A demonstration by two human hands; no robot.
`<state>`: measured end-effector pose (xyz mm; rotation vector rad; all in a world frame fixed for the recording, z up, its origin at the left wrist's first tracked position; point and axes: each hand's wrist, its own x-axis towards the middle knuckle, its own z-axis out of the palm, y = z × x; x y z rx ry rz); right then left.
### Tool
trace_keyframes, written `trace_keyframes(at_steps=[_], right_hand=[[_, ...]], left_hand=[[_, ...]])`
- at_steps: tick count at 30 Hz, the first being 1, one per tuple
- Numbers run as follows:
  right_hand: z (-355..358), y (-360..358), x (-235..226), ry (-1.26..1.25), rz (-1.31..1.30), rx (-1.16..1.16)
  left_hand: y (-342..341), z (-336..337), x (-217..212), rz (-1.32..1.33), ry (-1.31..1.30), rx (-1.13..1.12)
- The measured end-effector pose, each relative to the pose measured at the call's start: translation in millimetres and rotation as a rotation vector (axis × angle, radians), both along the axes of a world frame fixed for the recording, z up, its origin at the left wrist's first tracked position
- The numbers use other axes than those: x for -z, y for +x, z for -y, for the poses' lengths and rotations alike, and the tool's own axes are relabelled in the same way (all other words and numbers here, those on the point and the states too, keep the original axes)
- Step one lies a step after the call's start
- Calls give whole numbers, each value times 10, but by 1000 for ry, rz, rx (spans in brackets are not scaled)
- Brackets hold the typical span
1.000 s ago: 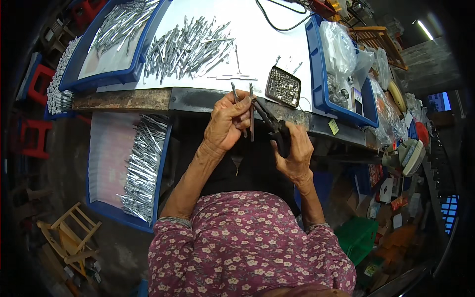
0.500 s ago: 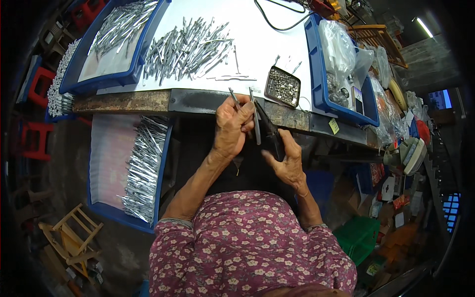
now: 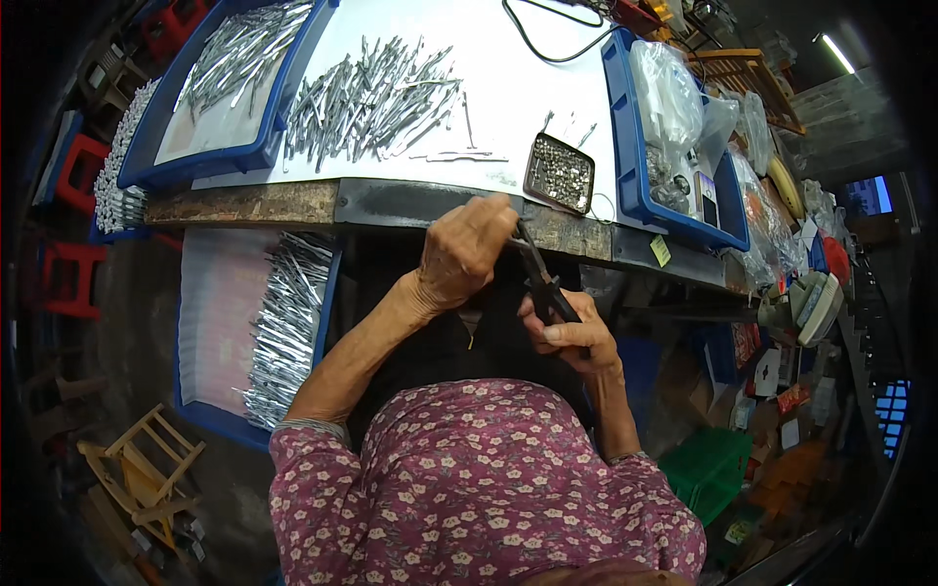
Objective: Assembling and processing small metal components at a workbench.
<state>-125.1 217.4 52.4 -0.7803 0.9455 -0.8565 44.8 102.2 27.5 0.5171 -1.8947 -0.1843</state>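
At the table's front edge my left hand [image 3: 467, 246] is closed, back upward, its fingers pinching a thin silvery metal rod that is mostly hidden. My right hand [image 3: 578, 337] is wrapped around the black handles of a pair of pliers [image 3: 539, 278]. The pliers' jaws point up toward my left fingertips, and whether they grip the rod is hard to see. On the table beyond lies a loose pile of slim silver metal rods [image 3: 376, 103]. A dark rectangular tin [image 3: 529, 184] of small metal parts stands to the right of my left hand.
A blue tray [image 3: 266, 154] with more rods stands at the table's far left. Below the edge is another blue tray [image 3: 220, 415] of rods. A blue bin [image 3: 625, 127] with plastic bags stands at right. The table's worn edge [image 3: 391, 202] runs in front of me.
My left hand has rolled over, back upward, hiding the rods it showed before. My right hand has closed around the pliers' handles and moved slightly down, and the pliers have tilted.
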Motion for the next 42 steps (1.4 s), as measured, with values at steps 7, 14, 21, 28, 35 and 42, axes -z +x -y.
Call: trace_keyframes(at_steps=[7,14,21,28,35,42], right_hand=[[7,128,131,1,3,110],[-73,191,271,-17,-97,60],[-102,176,343,-48,-265,28],[-98,180,408,-40,-266,25],[-99,176,416,-49,-261,41],[-87,150,413,-83,-297,27]], left_hand=[[25,300,-134,-31,541,-191],[41,864,-4,215,596,-124],[-24,1033,155,513,552,-209],[-87,1089,100,638,620,-224],[-16,1156,54,565,784,-75],[137,1149,11,422,683,38]])
